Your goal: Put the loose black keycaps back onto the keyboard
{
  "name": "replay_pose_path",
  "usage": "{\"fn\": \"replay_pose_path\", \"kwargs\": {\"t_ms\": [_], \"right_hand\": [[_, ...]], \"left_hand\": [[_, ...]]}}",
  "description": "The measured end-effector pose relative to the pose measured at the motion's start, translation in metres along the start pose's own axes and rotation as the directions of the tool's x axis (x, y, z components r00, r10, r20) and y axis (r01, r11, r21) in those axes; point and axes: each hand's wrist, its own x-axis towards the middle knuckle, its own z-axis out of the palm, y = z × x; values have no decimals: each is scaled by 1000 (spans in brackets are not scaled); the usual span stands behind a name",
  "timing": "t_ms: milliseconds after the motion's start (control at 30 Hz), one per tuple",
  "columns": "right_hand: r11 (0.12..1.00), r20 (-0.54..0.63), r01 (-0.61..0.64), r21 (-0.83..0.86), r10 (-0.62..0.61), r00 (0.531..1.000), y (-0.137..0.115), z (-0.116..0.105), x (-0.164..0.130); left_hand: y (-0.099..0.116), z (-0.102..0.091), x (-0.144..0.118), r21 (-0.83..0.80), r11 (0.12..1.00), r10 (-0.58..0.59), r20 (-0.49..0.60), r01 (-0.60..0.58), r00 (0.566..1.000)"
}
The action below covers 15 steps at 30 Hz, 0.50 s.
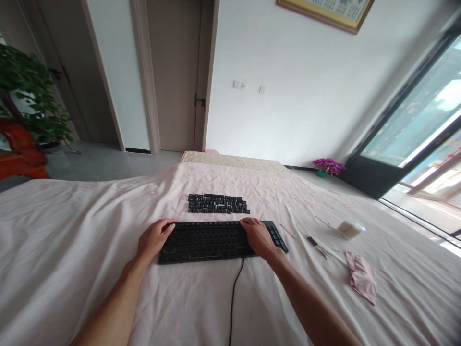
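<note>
I'm steadying the stripped black plastic keyboard [219, 241] on the bed, left hand [154, 237] and right hand [256, 237] both resting open-fingered on it; next, probably refitting the loose black keycaps [217, 203].

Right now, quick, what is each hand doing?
Left hand: open, resting on the left end of the keyboard, holding nothing.
Right hand: open, lying flat on the right part of the keyboard, holding nothing.
</note>
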Motion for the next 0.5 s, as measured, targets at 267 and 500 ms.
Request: {"fn": "replay_pose_path", "kwargs": {"t_ms": [267, 500], "right_hand": [[972, -182, -213, 101, 228, 956, 24, 11, -16], [988, -151, -144, -53, 134, 979, 10, 29, -23]], "left_hand": [[12, 8, -5, 266, 926, 304, -108, -267, 947], [25, 31, -13, 333, 822, 470, 60, -462, 881]]}}
